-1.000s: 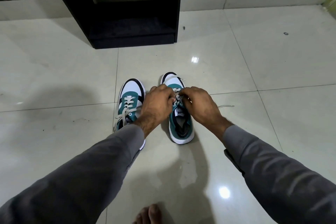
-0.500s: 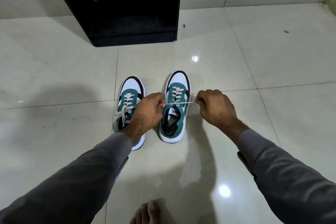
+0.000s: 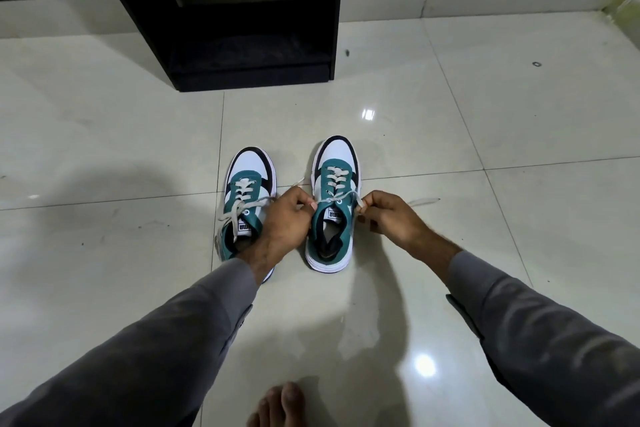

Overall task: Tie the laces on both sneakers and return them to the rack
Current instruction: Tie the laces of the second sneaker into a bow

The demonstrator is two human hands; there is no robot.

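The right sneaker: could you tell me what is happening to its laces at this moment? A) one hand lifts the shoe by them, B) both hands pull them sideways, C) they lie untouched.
B: the left hand and right hand each pinch a lace end of the right sneaker, stretched taut across it.

Qty: 2 sneakers, left one [image 3: 247, 204] & right one [image 3: 334, 204]; 2 hands, left [image 3: 284, 218] & right [image 3: 389, 218]; 1 rack [image 3: 242, 10]; 1 bare foot [image 3: 280, 406]; 2 grey sleeves.
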